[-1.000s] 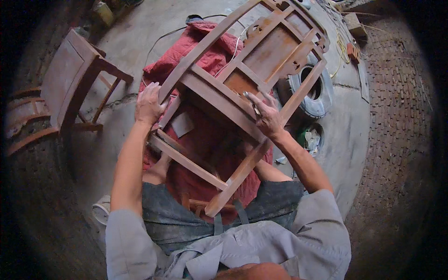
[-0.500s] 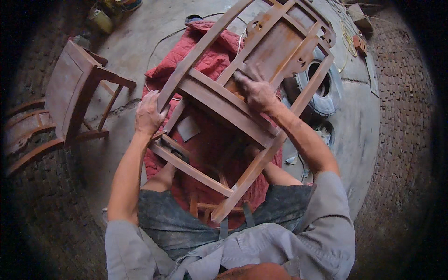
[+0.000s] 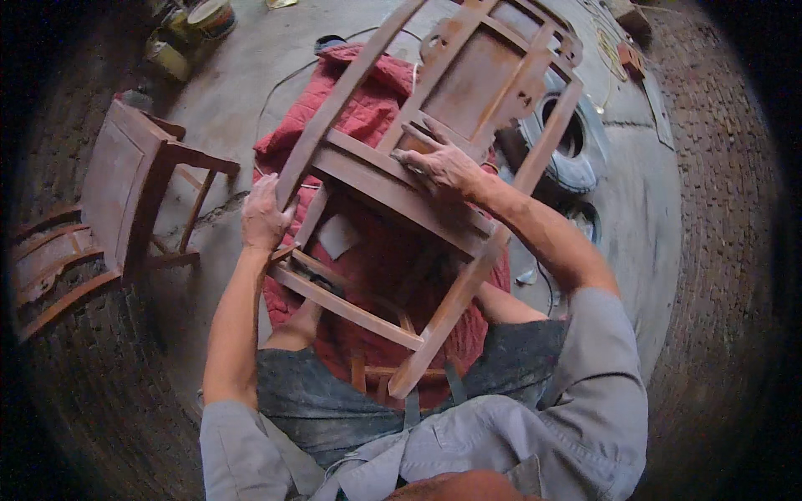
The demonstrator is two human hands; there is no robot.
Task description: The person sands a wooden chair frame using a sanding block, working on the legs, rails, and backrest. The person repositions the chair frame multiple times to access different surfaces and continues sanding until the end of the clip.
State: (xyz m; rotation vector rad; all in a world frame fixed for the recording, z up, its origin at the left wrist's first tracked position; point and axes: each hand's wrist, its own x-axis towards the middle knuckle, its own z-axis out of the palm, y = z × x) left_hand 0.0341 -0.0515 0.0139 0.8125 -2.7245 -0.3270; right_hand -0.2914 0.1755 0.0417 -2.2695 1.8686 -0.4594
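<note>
A reddish-brown wooden chair (image 3: 401, 196) lies tipped over in front of me, its legs toward me and its carved back panel (image 3: 472, 75) pointing away. Dust pales much of its wood. My left hand (image 3: 263, 215) is wrapped around the chair's left leg near its end. On the seat-frame rail at the foot of the back panel rests my right hand (image 3: 449, 167), fingers spread apart. Its thumb tip looks dark and dusty, and no held thing can be made out. Under the chair, a pale square sheet (image 3: 337, 237) lies on a red quilted cloth (image 3: 359, 100).
A second wooden chair (image 3: 125, 184) lies tipped on the left. Beyond the right side of my chair lies a tire (image 3: 576, 142). Buckets (image 3: 210, 17) stand at the far left, and a cable (image 3: 280, 92) crosses the concrete floor. Brick paving (image 3: 718, 209) borders the right.
My right hand has come back toward me from the back panel to the seat rail, and its fingers have spread. The left hand keeps hold of the leg. The view has shifted slightly.
</note>
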